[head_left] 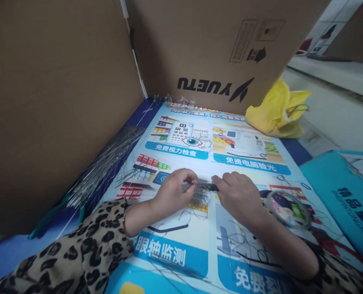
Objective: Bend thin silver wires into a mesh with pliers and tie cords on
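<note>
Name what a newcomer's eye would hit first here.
Probably the large brown cardboard panel at the back, with black upside-down YUETU lettering. Next, the crumpled bright-yellow bag at the far right of the blue-and-white printed sheet. Then, centre, the bare right hand holding a slim dark tool, its tip close to the left hand.

Left hand (175,187) brought in from lower left, thumb and index fingertips pinched together, remaining fingers curled. Left wrist (151,209) held roughly in line with bared forearm (136,219). Right hand (239,195) closed in a fist-like grip, back of hand turned up, knuckles raised. Right forearm (287,244) bared, angled in from lower right. Both hands held near each other, fingertips facing, not touching.
</note>
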Action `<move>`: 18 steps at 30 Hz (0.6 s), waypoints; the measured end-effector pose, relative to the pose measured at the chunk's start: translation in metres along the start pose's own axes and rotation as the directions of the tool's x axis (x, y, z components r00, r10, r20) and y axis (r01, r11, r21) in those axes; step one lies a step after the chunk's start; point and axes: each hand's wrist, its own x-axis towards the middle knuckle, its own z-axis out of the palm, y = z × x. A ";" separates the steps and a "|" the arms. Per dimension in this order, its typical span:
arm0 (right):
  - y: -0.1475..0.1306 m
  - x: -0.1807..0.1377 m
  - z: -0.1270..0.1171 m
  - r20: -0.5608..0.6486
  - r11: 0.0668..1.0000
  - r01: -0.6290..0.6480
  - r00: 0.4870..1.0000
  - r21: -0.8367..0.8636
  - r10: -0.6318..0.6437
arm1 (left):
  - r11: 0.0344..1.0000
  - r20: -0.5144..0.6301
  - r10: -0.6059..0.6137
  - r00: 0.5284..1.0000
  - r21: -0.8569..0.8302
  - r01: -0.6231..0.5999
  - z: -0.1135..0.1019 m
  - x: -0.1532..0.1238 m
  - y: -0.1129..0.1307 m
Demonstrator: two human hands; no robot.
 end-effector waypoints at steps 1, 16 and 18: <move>0.000 0.000 0.001 -0.002 1.000 -0.002 1.000 -0.003 0.002 | 1.000 -0.002 -0.009 1.000 -0.003 0.009 0.000 0.000 0.000; -0.003 0.000 0.003 0.092 0.994 -0.064 0.994 0.085 0.056 | 0.998 0.008 -0.065 0.998 -0.010 0.065 -0.001 0.001 0.003; -0.003 0.000 0.002 0.101 0.994 -0.065 0.993 0.093 0.055 | 0.998 0.018 -0.059 0.998 -0.017 0.059 -0.001 0.001 0.003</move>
